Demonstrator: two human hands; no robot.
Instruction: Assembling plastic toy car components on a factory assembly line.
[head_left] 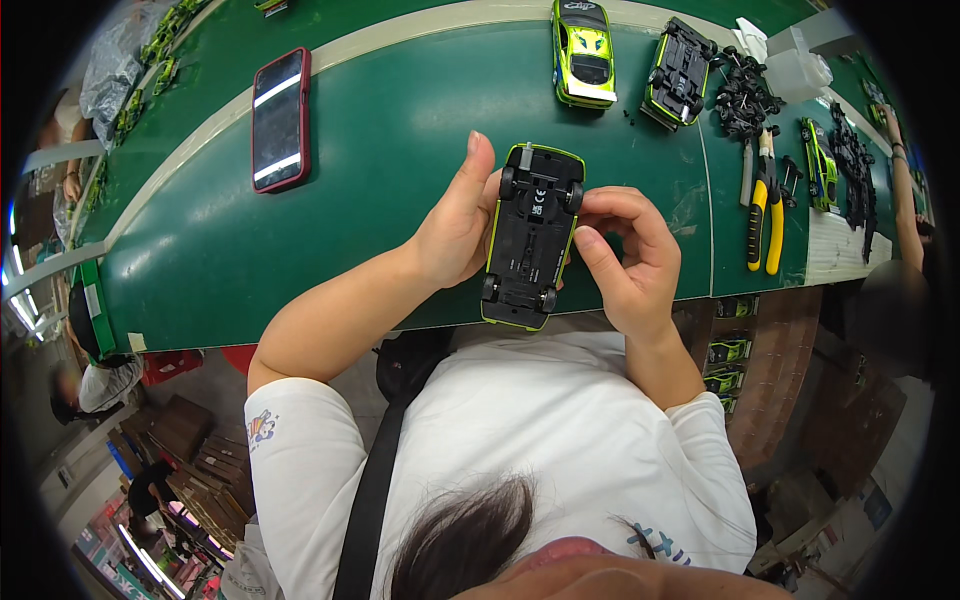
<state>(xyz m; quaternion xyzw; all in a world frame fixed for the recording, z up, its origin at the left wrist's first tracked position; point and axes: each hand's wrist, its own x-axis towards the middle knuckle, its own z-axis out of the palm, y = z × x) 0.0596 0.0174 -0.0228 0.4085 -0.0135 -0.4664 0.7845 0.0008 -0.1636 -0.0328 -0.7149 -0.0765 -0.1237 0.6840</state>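
A toy car (535, 240) is held upside down over the near edge of the green table, its black underside and four small wheels facing up and bright green bodywork rimming it. My left hand (455, 225) supports it from the left, thumb raised and fingers hidden beneath. Against the right side, by an upper wheel, my right hand (635, 260) has its fingers and thumb curled at the car's edge. Farther off stand an upright green toy car (584, 65) and another toy car (678, 78) lying wheels up.
A red-cased phone (281, 120) lies at the left. Rightward are a heap of black wheel axles (745, 95), pliers with yellow-and-black handles (766, 215), a clear plastic container (798, 70), another green car (820, 165) and black parts (855, 180). Another person's arm (906, 190) reaches in at far right.
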